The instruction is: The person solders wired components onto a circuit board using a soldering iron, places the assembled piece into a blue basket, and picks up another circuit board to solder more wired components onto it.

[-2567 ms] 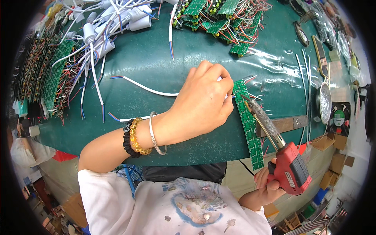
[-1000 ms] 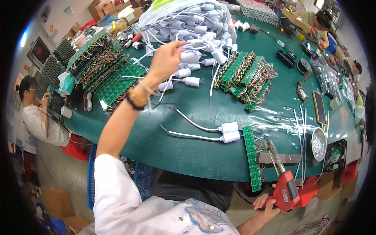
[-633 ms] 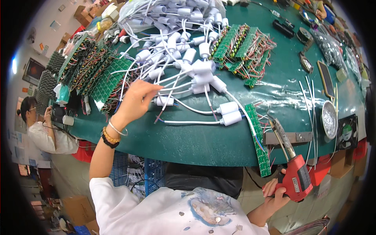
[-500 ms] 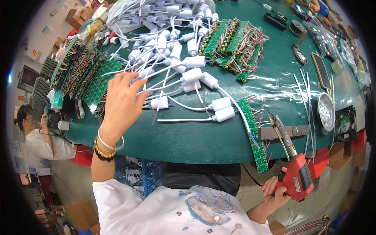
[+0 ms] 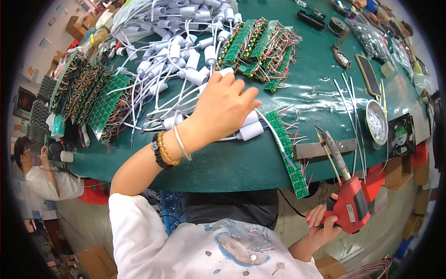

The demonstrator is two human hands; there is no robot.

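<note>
the right hand (image 5: pixel 324 221) of a seated worker wrapped its fingers round a red soldering gun (image 5: pixel 351 207) at the table's near edge, the metal barrel slanting up and left. the left hand (image 5: pixel 227 108) arched, knuckles up, over two white sockets (image 5: pixel 251 131); its fingertips were hidden, and whether they pinched anything could not be told.

just right of the sockets, a narrow green circuit board (image 5: pixel 297 179) lay at a slant, its lower end at the table's edge, fine red and white wires sprouting from its right side. a white cable (image 5: pixel 276 136) lay across the board, its blue and brown ends over the green face. a flat metal bar (image 5: pixel 320 149) sat beside the board, partly behind the gun's barrel.

beyond the left hand spread a tangled heap of white sockets and cables (image 5: pixel 174 52), with wired green boards stacked to its right (image 5: pixel 260 52) and left (image 5: pixel 83 93). thin white rods (image 5: pixel 354 123), a silvery round dish (image 5: pixel 377 122) and a square black fan (image 5: pixel 402 135) lined the right. at far left, a co-worker (image 5: pixel 44 182) in a pale top sat at the dark green table (image 5: pixel 204 174).
</note>
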